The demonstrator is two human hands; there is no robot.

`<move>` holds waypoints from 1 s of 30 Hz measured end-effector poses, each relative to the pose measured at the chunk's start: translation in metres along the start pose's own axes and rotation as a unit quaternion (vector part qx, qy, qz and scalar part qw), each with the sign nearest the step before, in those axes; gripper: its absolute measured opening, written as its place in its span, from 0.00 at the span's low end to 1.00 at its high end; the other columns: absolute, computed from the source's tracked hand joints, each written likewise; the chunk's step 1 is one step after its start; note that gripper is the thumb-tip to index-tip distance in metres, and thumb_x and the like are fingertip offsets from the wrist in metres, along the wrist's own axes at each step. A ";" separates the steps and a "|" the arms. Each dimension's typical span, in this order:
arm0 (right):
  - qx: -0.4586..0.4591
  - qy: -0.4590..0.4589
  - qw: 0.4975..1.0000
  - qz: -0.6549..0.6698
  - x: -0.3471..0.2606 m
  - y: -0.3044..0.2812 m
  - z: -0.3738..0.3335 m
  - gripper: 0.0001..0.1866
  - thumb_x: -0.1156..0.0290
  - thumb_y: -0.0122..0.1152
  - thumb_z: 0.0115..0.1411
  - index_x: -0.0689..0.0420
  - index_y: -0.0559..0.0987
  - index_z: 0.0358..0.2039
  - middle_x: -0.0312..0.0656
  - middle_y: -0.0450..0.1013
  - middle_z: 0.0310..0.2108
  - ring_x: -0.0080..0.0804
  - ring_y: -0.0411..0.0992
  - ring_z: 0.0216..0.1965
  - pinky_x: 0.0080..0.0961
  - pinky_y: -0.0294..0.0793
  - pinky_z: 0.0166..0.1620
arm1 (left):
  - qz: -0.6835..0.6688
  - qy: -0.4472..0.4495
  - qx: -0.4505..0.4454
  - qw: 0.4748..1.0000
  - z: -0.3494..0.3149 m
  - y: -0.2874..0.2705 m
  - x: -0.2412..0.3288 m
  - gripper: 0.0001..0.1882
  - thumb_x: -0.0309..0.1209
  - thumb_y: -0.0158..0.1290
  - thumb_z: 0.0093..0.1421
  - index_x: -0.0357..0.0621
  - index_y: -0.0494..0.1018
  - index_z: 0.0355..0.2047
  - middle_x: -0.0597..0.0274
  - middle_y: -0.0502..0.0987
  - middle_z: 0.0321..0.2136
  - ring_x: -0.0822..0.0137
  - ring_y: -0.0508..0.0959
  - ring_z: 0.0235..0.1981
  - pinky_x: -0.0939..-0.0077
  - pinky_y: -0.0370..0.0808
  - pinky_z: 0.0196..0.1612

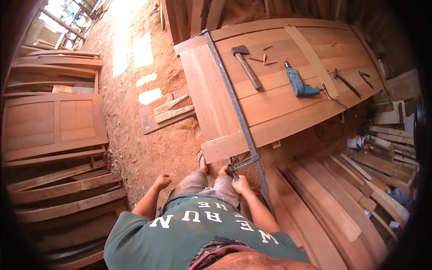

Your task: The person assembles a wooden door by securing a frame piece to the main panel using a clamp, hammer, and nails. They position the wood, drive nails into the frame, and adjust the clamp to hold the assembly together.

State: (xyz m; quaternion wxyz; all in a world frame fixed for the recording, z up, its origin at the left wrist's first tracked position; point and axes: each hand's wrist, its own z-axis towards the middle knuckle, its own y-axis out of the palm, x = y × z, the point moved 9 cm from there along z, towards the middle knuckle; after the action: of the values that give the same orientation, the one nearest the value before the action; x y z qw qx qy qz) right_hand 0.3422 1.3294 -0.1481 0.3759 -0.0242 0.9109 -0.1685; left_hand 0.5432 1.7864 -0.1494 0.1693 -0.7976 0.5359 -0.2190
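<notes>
My right hand (242,184) is closed round the screw handle (235,177) of a long metal bar clamp (229,87). The clamp's bar lies across a wooden door panel (274,105), and its near jaw (244,162) sits by the panel's near edge. At my left side, apart from the door, my left hand (162,181) hangs with its fingers curled and nothing visible in it. On the panel rest a hammer (246,67) with a wooden handle, a blue power drill (299,81), a second, dark hammer (346,83), pliers (365,78) and several small wooden pegs (264,59).
Finished panelled doors (54,121) and boards are stacked along the left. Long planks (315,202) lie at the lower right, with offcuts and a white bucket (355,142) beyond. Wood scraps (173,110) sit on the dirt floor left of the door. The drill's cord (335,100) trails over its edge.
</notes>
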 end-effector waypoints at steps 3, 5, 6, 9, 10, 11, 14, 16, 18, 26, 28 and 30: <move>0.133 -0.028 0.983 -0.123 -0.020 -0.012 -0.016 0.14 0.68 0.67 0.52 0.63 0.77 0.36 0.51 0.75 0.26 0.36 0.75 0.24 0.39 0.77 0.31 | -0.027 0.028 0.002 0.999 0.012 -0.007 0.033 0.27 0.36 0.61 0.58 0.36 0.75 0.56 0.43 0.83 0.43 0.56 0.84 0.45 0.67 0.79 0.49; 0.081 -0.016 0.987 -0.136 -0.018 -0.014 -0.012 0.12 0.68 0.67 0.55 0.60 0.78 0.37 0.47 0.76 0.26 0.32 0.75 0.25 0.35 0.76 0.30 | -0.028 0.063 -0.011 0.998 0.003 -0.012 0.089 0.26 0.36 0.61 0.60 0.37 0.74 0.57 0.45 0.84 0.43 0.59 0.84 0.43 0.67 0.80 0.46; -0.036 0.019 0.999 -0.007 -0.007 -0.006 -0.005 0.12 0.69 0.66 0.55 0.59 0.78 0.38 0.45 0.75 0.25 0.32 0.75 0.25 0.34 0.76 0.29 | -0.026 0.089 0.000 0.996 -0.006 -0.020 0.119 0.26 0.36 0.60 0.60 0.37 0.74 0.57 0.45 0.84 0.42 0.60 0.84 0.43 0.67 0.80 0.45; -0.324 0.124 0.873 0.343 -0.019 0.009 -0.019 0.11 0.71 0.65 0.59 0.54 0.76 0.42 0.31 0.69 0.19 0.22 0.70 0.19 0.21 0.70 0.25 | -0.051 0.151 0.025 0.987 -0.019 -0.035 0.165 0.26 0.36 0.59 0.62 0.39 0.72 0.59 0.48 0.85 0.41 0.61 0.84 0.42 0.68 0.80 0.44; -0.365 0.143 0.850 0.351 -0.014 0.016 -0.019 0.11 0.71 0.64 0.59 0.54 0.76 0.42 0.30 0.68 0.19 0.22 0.69 0.19 0.21 0.70 0.25 | -0.053 0.152 0.021 0.987 -0.018 -0.030 0.162 0.26 0.36 0.59 0.62 0.39 0.73 0.59 0.48 0.84 0.41 0.61 0.84 0.42 0.68 0.80 0.44; -0.401 0.158 0.826 0.362 -0.007 0.023 -0.019 0.11 0.71 0.64 0.60 0.54 0.76 0.42 0.30 0.67 0.18 0.21 0.69 0.19 0.20 0.70 0.25 | -0.049 0.158 0.016 0.986 -0.019 -0.027 0.165 0.26 0.36 0.59 0.62 0.39 0.73 0.59 0.49 0.84 0.41 0.61 0.84 0.42 0.68 0.80 0.44; -0.271 0.119 0.929 0.224 0.025 0.027 0.000 0.10 0.69 0.65 0.57 0.58 0.77 0.38 0.43 0.74 0.21 0.36 0.76 0.24 0.33 0.76 0.29 | -0.035 0.159 0.010 0.987 -0.008 -0.022 0.144 0.26 0.37 0.59 0.61 0.40 0.73 0.58 0.47 0.84 0.42 0.58 0.84 0.44 0.66 0.79 0.48; 0.042 -0.011 0.998 -0.053 0.007 0.001 0.003 0.11 0.67 0.67 0.54 0.61 0.78 0.33 0.50 0.77 0.23 0.42 0.78 0.26 0.40 0.77 0.32 | -0.004 0.129 0.013 0.992 0.001 -0.017 0.125 0.27 0.38 0.60 0.60 0.40 0.74 0.58 0.46 0.84 0.43 0.56 0.83 0.45 0.65 0.79 0.50; 0.088 -0.007 0.992 -0.091 -0.015 -0.012 -0.010 0.15 0.65 0.69 0.52 0.65 0.77 0.30 0.58 0.78 0.28 0.50 0.79 0.33 0.46 0.77 0.38 | -0.022 0.062 0.000 0.998 0.012 -0.004 0.073 0.28 0.38 0.61 0.57 0.41 0.76 0.56 0.43 0.82 0.46 0.53 0.82 0.50 0.65 0.78 0.53; -0.425 0.195 0.785 0.407 -0.004 0.031 -0.026 0.09 0.72 0.63 0.60 0.54 0.76 0.42 0.29 0.64 0.18 0.19 0.65 0.18 0.20 0.67 0.22 | 0.022 0.007 0.008 1.000 0.011 -0.003 0.022 0.28 0.39 0.62 0.56 0.42 0.77 0.56 0.41 0.82 0.47 0.53 0.82 0.51 0.65 0.77 0.55; -0.379 0.195 0.822 0.377 0.000 0.031 -0.020 0.07 0.74 0.61 0.61 0.55 0.77 0.41 0.29 0.64 0.18 0.19 0.63 0.16 0.21 0.64 0.19 | -0.022 0.003 -0.004 1.000 0.004 -0.004 0.045 0.28 0.39 0.62 0.57 0.44 0.76 0.57 0.42 0.82 0.47 0.53 0.82 0.51 0.64 0.77 0.55; -0.016 0.018 1.000 0.011 0.013 0.008 0.005 0.11 0.69 0.66 0.56 0.62 0.79 0.35 0.45 0.75 0.21 0.33 0.75 0.20 0.33 0.74 0.24 | -0.038 0.015 -0.007 0.999 -0.001 0.001 0.065 0.27 0.39 0.62 0.58 0.44 0.76 0.57 0.43 0.82 0.47 0.54 0.82 0.51 0.64 0.77 0.54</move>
State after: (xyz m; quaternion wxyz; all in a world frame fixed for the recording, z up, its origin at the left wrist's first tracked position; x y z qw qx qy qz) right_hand 0.3366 1.3336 -0.1631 0.3609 -0.0168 0.9203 -0.1503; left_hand 0.5629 1.7256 -0.1379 0.1470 -0.8150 0.5096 -0.2332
